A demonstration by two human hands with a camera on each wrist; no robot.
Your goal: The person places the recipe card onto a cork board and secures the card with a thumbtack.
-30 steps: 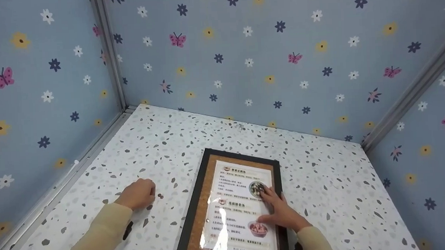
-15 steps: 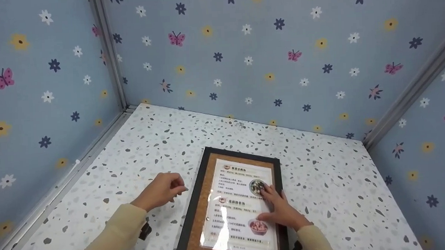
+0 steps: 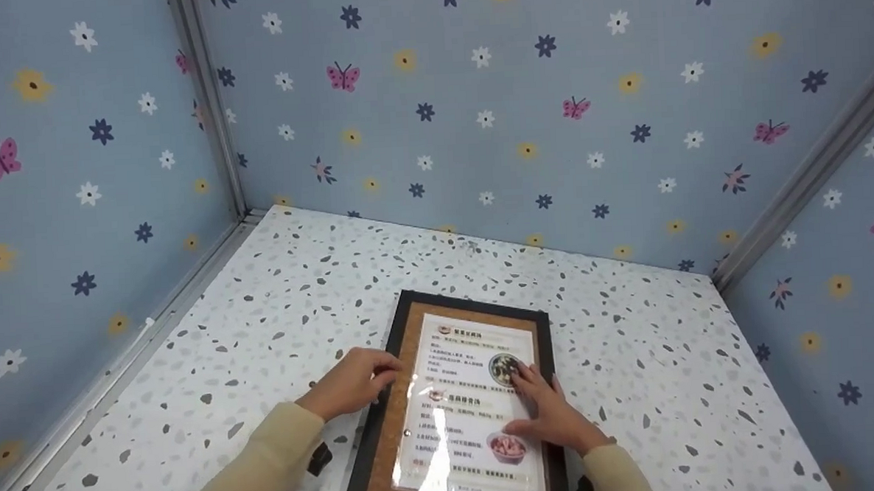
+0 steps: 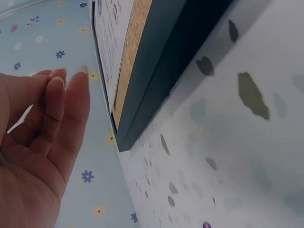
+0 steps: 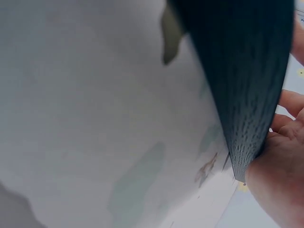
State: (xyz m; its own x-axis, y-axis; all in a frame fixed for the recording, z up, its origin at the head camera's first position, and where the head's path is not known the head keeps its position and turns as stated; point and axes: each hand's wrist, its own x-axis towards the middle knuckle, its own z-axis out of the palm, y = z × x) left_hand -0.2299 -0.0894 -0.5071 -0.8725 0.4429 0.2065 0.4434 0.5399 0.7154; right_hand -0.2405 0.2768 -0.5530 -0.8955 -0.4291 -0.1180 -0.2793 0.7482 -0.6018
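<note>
A dark-framed cork board (image 3: 387, 454) lies on the speckled table with a shiny laminated recipe sheet (image 3: 444, 415) on it. My left hand (image 3: 351, 382) is at the board's left edge, thumb and fingertips drawn together. In the left wrist view the left hand (image 4: 42, 123) shows thumb and fingertips meeting; I cannot tell whether something tiny is between them. My right hand (image 3: 555, 414) rests on the sheet's right side, fingers spread. In the right wrist view the right hand (image 5: 280, 175) lies over the frame's edge (image 5: 247, 85). A small round dot (image 3: 407, 433) marks the sheet's left edge.
Flowered blue panels (image 3: 475, 111) with metal posts (image 3: 213, 100) enclose the speckled white table (image 3: 633, 340) at the back and both sides. A small purple object (image 4: 206, 224) lies on the table in the left wrist view.
My left hand has come away from two small brown things on the table and moved right to the board's left edge. My right hand has stayed on the sheet.
</note>
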